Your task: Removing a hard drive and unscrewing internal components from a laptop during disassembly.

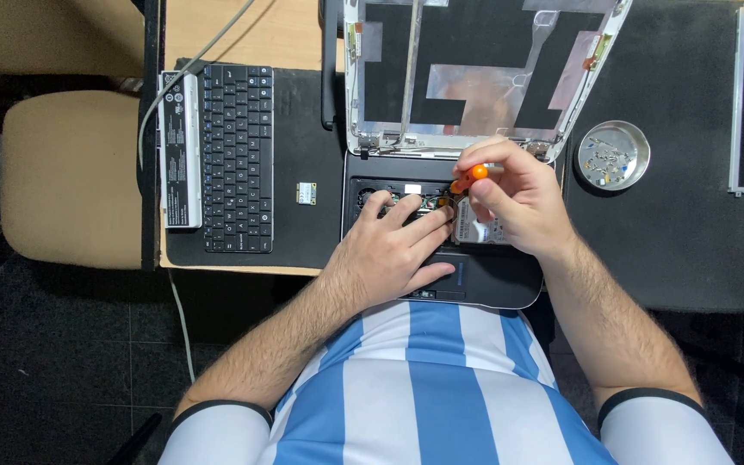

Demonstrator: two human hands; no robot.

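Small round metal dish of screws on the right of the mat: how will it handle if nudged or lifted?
The metal dish looks shallow and flat-bottomed, so it probably slides rather than tips. It seems thin and likely light. The loose screws inside would likely shift or spill if it tilts.

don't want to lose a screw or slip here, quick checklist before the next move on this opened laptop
1. Right hand grips the orange screwdriver: ok.
2. Left hand rests on the laptop base, steadying it: ok.
3. Screwdriver tip seated in a screw: cannot tell, fingers hide it.
4. Round metal dish with small parts sits near the right hand: ok.
5. Removed keyboard and long white part lie apart to the left: ok.
6. Stripped lid propped open: ok.
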